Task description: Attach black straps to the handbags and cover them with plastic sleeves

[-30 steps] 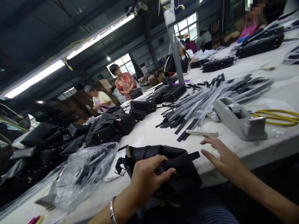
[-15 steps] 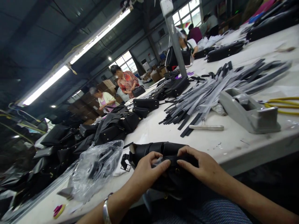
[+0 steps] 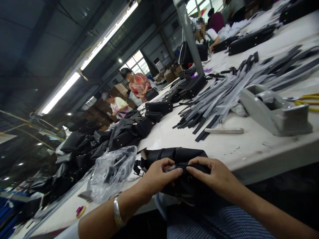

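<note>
A black bag (image 3: 163,153) rests at the table's near edge and over my lap, its buckled strap (image 3: 138,167) sticking out at the left. My left hand (image 3: 159,176) pinches the bag's upper edge between thumb and fingers, near a greyish wrapped bit. Close beside it, my right hand (image 3: 211,171) grips the same edge with thumb and bent fingers. A small gold-coloured fitting shows just below the right thumb. The bag's underside is dark and partly hidden by my hands and forearms.
On the white table (image 3: 159,136) lie a crumpled clear plastic bag (image 3: 109,174), many wrapped black straps (image 3: 224,96), a grey tape dispenser (image 3: 276,113) and a metal-handled tool (image 3: 224,130). Black bags (image 3: 129,132) are piled leftward. A metal post (image 3: 190,39) rises behind; several people work farther off.
The camera view has turned slightly, shifting the table items to the right. Both hands stay on the bag's edge, their fingertips a little closer together.
</note>
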Demonstrator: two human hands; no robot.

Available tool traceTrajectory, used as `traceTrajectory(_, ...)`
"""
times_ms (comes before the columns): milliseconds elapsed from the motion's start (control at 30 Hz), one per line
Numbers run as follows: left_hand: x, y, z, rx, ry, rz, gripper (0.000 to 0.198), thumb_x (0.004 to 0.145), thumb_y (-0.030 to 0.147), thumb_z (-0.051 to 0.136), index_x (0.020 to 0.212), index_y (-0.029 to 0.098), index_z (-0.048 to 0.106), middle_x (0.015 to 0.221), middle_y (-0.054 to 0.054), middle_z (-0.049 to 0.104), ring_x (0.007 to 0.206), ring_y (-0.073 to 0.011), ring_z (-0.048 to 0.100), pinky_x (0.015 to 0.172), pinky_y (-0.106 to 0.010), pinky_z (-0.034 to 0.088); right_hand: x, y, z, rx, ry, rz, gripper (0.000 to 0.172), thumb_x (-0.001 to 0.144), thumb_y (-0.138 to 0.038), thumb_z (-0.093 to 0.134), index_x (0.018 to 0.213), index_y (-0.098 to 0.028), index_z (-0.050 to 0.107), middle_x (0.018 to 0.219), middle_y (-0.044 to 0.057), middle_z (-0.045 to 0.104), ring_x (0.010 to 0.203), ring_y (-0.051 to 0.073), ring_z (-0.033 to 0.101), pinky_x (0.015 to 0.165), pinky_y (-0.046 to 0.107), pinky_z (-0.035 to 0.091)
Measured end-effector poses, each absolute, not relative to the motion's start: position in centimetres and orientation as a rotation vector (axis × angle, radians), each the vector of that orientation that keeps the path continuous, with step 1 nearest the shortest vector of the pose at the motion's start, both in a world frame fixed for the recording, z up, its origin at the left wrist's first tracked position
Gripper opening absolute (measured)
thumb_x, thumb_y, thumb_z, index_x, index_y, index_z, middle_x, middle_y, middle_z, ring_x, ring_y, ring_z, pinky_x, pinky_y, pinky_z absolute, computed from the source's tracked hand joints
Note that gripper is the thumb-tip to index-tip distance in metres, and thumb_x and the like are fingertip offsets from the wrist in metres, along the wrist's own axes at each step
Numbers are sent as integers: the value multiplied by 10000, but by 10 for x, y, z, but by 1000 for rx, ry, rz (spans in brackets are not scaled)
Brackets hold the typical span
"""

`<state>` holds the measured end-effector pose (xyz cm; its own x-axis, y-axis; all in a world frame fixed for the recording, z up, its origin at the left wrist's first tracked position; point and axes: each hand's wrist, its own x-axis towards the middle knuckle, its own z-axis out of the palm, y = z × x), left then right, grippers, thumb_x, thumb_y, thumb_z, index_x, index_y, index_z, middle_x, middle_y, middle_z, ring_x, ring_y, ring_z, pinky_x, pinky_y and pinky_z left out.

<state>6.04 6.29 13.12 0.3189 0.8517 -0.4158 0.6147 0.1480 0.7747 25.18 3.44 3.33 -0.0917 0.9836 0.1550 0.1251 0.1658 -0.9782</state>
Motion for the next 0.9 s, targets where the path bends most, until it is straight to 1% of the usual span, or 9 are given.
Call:
traceTrajectory(200, 63, 61, 130, 1506, 1408, 328, 398, 762, 467, 781, 946, 150, 625, 805, -13, 662, 680, -134, 586, 579, -201, 388, 252, 34, 33, -1141, -1403, 1128, 190, 869, -406, 624, 890, -227, 683, 794, -8, 692, 769, 191, 643, 678, 279, 474)
traceTrajectory(367, 64, 60, 129, 1532, 1404, 315, 424, 744, 469, 789, 930, 138, 601, 738, -4, 633, 644, -130, 562, 576, -206, 379, 251, 32, 30, -1168, -1396, 1137, 170, 870, -391, 623, 884, -223, 646, 725, -19, 649, 689, 171, 606, 613, 266, 443)
traceTrajectory(567, 65, 64, 126, 1574, 1447, 325, 382, 742, 451, 768, 877, 137, 598, 675, 1, 618, 623, -129, 541, 562, -201, 354, 249, 31, 33, -1237, -1417, 1053, 150, 880, -375, 617, 881, -227, 635, 732, -20, 660, 686, 171, 605, 630, 280, 420)
traceTrajectory(733, 64, 65, 121, 1571, 1439, 317, 357, 751, 438, 760, 856, 158, 567, 706, 2, 617, 638, -131, 541, 562, -201, 363, 248, 30, 36, -1224, -1458, 1022, 153, 886, -372, 611, 851, -224, 623, 775, -10, 690, 728, 185, 634, 663, 296, 419)
traceTrajectory(900, 64, 65, 114, 1567, 1448, 368, 336, 722, 416, 747, 826, 166, 547, 726, 12, 580, 669, -143, 549, 587, -209, 396, 248, 32, 35, -1218, -1481, 1015, 163, 893, -377, 605, 834, -226, 623, 793, -8, 699, 758, 192, 648, 673, 303, 423)
